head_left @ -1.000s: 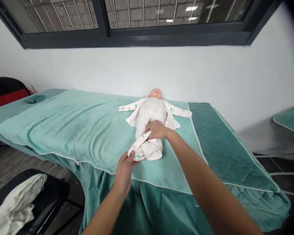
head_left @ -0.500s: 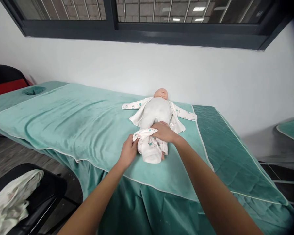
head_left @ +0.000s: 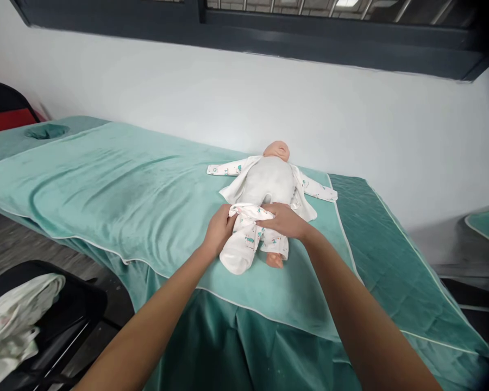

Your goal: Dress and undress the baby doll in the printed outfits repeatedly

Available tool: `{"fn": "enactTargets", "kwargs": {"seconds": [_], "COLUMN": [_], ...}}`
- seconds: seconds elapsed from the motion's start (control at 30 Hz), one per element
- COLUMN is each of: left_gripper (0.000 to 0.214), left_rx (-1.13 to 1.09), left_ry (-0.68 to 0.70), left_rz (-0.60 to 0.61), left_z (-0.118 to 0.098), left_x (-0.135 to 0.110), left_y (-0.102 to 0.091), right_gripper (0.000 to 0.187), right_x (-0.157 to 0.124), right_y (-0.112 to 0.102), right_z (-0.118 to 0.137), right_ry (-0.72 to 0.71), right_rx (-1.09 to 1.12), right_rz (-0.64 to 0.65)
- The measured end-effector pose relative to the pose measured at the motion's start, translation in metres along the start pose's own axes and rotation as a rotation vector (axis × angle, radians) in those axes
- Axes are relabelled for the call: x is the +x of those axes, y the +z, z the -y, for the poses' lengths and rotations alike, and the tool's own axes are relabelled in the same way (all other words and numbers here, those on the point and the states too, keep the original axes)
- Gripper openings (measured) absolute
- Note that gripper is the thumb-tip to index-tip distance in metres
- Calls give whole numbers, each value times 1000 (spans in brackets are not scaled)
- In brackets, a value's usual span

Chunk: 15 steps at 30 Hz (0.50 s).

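Trousers with small printed figures [head_left: 249, 239] lie around the lower legs of a baby doll [head_left: 269, 178], which rests on its back on the right half of the bed [head_left: 407, 266], its head close to the back edge and its legs toward the front edge. Left hand [head_left: 221, 227] holds the bunched waistband at one side, with the fingers closed on the cloth. Right hand [head_left: 284, 219] is narrow around the other side of the same waistband. The step in hand seems to be the pulling of the trousers up the legs. The next move probably calls for an even pull with both hands toward the hips, while the legs stay straight.

One foot [head_left: 274, 260] comes out from the trouser leg nearer the right hand; in the other leg, the white end shows no foot, and whether one is inside cannot be told. Several fingertips are hidden in folds. At the lower left, a pale cloth [head_left: 18, 320] on a chair [head_left: 81, 296] is cut off, so its kind is unclear.
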<state>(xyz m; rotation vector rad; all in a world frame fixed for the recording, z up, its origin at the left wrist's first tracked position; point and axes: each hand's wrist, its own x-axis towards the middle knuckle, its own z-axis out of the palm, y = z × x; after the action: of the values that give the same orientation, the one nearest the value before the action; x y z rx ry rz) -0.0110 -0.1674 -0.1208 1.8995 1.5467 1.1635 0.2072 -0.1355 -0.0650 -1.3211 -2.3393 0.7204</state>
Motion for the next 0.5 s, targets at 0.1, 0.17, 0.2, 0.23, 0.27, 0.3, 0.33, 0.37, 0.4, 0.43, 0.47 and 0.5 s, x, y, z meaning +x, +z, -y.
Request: {"fn": "enactTargets", "kwargs": {"seconds": [0.1,0.17,0.2,0.23,0.27,0.3,0.33,0.37,0.4,0.43,0.47,0.5], "left_gripper": [23,24,26,27,29,29,30,29,29,29,29,28], "left_rx": [69,116,137,152,161,165,167,168,172,177,185,195], "left_ry": [59,80,86,90,96,107,121,135,149,163,174,185], "left_rz": [3,10,12,13,12,11,9,6,2,-3,-8,-15], "left_z": [6,8,9,9,10,10,10,10,10,10,10,10], "left_x": [14,21,24,27,30,32,35,38,42,45,49,53], "left_y": [3,4,4,5,5,5,6,6,7,8,9,10], "right_gripper": [18,16,15,15,14,14,14,14,14,13,13,12], "right_x": [1,3,4,6,8,9,11,13,14,16,17,19], "right_y": [-1,-2,-2,-1,-1,0,1,2,2,3,3,3], "right_z": [4,5,6,6,5,4,3,2,0,-1,-2,-2], "right_ry": [67,96,106,115,122,128,134,143,152,162,171,180], "right_rx": [41,17,2,-11,-21,-30,-38,-46,-54,-60,-64,-69], "right_rz": [-18,-42,-56,-75,-95,-116,-136,-153,-168,-183,-199,-221]}}
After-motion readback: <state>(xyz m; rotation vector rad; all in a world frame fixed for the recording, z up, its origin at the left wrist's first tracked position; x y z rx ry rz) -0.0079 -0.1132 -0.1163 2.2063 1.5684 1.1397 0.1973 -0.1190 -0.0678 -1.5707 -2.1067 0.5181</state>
